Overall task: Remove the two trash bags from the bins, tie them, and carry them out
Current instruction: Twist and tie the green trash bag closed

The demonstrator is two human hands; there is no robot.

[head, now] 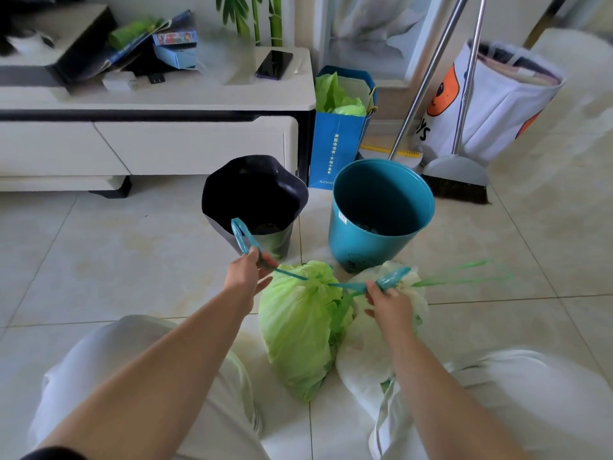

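Your left hand (247, 272) and right hand (384, 298) each pinch a teal drawstring (292, 275), cinching the green bag (298, 327) on the floor; knot it next.

Pale glossy floor tiles (132, 260) with thin grout lines, faintly stained in places. At upper left, a low white TV cabinet (166, 134) with a dark band under its top and drawers below — cluttered with boxes, papers and a dark phone (274, 64). Green bamboo stalks (275, 21) behind it against a light wall. Just beside the cabinet's end, a blue paper bag (335, 144) stuffed with green plastic. Farther right, a broom (457, 180) and metal handles leaning near a white fabric hamper (497, 104) with an orange print — soft daylight throughout.
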